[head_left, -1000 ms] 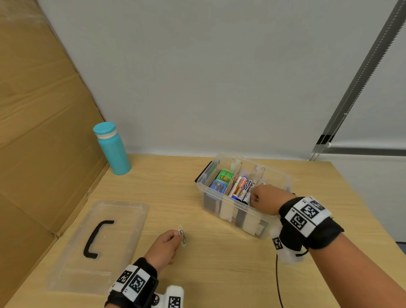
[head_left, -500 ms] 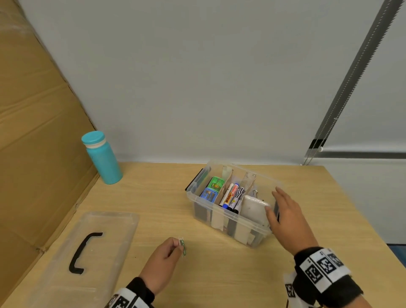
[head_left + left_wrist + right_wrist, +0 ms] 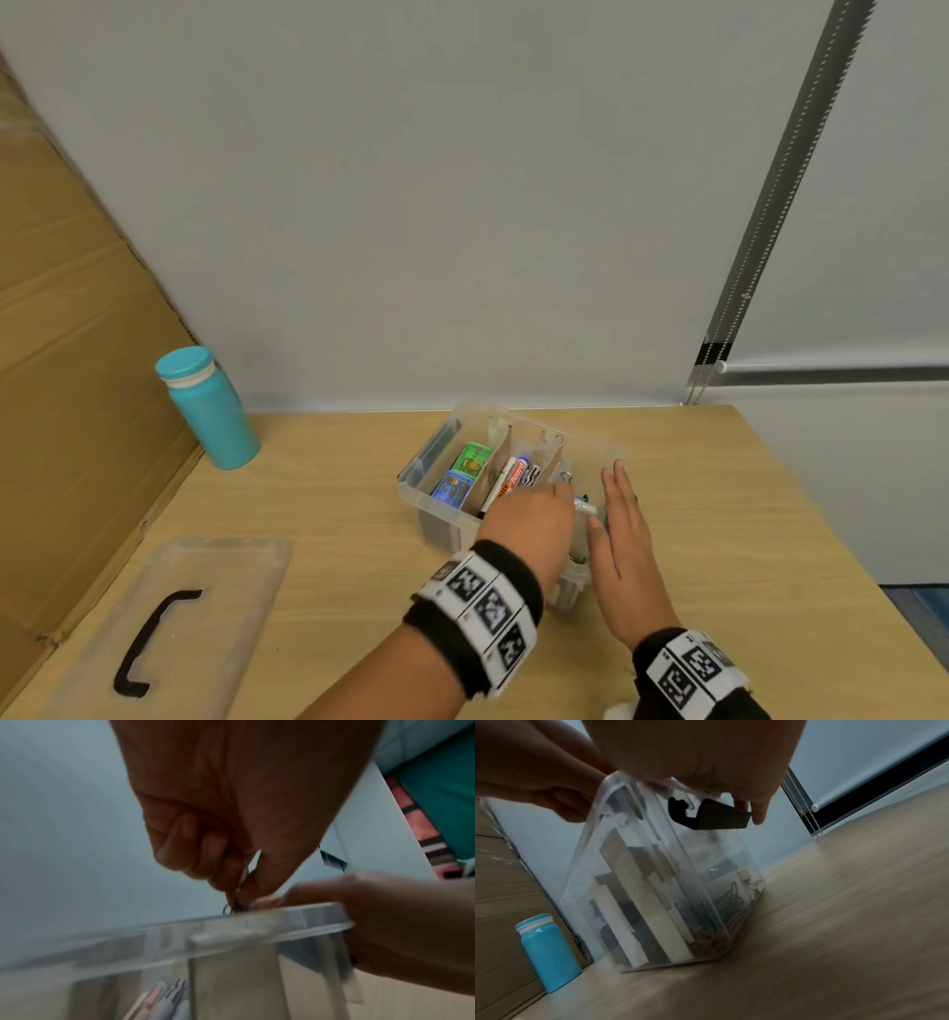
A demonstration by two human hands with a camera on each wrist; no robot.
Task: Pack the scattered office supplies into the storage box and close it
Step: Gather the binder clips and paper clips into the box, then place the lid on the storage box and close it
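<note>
Head view: left hand (image 3: 531, 524) pinching paper clip (image 3: 227, 907) over storage box (image 3: 436, 465); right hand (image 3: 624, 545) flat against box end; lid (image 3: 221, 570), bottle (image 3: 210, 411) aside.

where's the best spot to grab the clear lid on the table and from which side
Judging by its pose, take the lid by its black handle, coming straight down from above. It lies flat on the table with the handle facing up and nothing on it; the handle arches off the surface, so fingers could probably hook under it. The flat clear edges offer less to hold.
</note>
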